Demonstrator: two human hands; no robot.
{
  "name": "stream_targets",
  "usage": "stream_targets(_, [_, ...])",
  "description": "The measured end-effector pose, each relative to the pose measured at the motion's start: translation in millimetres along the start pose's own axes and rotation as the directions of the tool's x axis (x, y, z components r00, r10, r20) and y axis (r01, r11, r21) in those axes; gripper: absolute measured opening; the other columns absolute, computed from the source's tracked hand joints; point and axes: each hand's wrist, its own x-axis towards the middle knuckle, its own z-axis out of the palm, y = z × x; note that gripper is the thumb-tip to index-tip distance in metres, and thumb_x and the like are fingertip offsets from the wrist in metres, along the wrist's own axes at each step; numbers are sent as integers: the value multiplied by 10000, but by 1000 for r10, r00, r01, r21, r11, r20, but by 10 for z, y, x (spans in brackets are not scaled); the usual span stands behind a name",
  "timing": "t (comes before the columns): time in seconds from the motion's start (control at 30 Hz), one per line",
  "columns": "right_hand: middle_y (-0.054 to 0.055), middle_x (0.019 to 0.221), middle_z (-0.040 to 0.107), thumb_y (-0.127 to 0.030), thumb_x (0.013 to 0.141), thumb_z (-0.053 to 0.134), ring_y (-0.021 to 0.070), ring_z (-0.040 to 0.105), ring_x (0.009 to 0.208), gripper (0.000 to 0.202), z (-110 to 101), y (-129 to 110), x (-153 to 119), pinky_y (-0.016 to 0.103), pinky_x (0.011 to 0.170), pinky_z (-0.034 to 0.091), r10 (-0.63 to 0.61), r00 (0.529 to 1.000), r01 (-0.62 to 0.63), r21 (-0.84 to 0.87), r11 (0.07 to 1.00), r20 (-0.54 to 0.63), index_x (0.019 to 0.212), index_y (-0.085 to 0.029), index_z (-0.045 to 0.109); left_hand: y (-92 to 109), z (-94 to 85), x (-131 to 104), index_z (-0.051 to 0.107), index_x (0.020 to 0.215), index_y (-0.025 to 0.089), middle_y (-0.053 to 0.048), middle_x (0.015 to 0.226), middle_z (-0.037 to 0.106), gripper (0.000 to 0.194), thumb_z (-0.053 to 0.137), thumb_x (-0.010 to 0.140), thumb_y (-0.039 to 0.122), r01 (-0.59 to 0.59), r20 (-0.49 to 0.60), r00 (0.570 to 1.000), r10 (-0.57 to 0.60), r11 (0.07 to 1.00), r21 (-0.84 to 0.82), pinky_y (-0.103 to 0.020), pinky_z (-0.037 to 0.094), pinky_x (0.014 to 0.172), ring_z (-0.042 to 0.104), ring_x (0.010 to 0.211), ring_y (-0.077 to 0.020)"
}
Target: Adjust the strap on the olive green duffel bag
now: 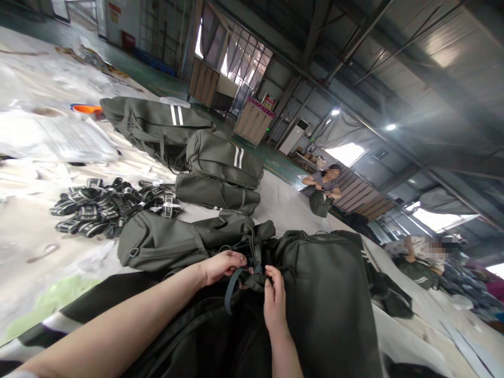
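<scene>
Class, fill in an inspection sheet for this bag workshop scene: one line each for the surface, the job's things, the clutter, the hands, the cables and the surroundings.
Surface: pale sheet-covered work surface, creased, partly covered with goods.
Job's things: dark green bag in front of the person; a dark strap at its top sits between both hands.
Clutter: stacked green bags with white stripes, a flat green bag, a pile of black-and-white straps, an orange object.
Hands: left hand and right hand both pinch the strap area.
Cables: nothing seen.
Surroundings: a seated co-worker handling a bag, another person at the right, metal roof, windows.
</scene>
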Motion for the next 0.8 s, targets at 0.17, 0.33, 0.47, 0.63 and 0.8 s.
stream_targets(0.17, [96,1131,604,-280,917,401,236,563,1056,295,-7,52,-50,407,944,442,1,1000,-1,-11,1000,26,1142,-215,580,67,39,45,463,541,171,18,661,448,421,725,674,472,-242,50,961,272,739,628,-253,305,579,392,614,-113])
stream_targets(0.33, [94,1122,596,-276,922,387,228,559,1044,287,23,15,-41,398,945,433,-24,999,24,-32,999,27,1129,-213,576,-5,-168,24,395,581,169,47,607,401,500,761,664,499,-42,174,985,20,992,123,-212,167,469,269,503,-57])
stream_targets(0.47, [95,1096,603,-287,925,375,228,566,1018,294,39,-30,-6,400,927,438,-33,999,34,-58,998,25,1115,-207,584,-49,-313,22,381,613,166,66,585,388,515,836,594,405,39,192,981,3,976,-214,-203,66,432,179,467,-27])
stream_targets(0.63, [96,1110,632,-324,917,358,256,549,1080,321,31,33,-40,428,953,425,-27,999,31,-84,996,45,1055,-215,625,27,-323,-13,514,681,147,22,556,503,484,732,707,579,134,249,962,-109,987,-86,-200,82,368,262,390,-35])
stream_targets(0.8, [108,1157,641,-469,901,383,307,535,1139,396,49,356,-133,470,971,407,28,1000,-28,-66,997,-2,1058,-219,648,42,-293,-114,541,664,166,59,439,431,510,713,707,643,96,322,936,-144,983,160,-209,169,322,301,330,-63])
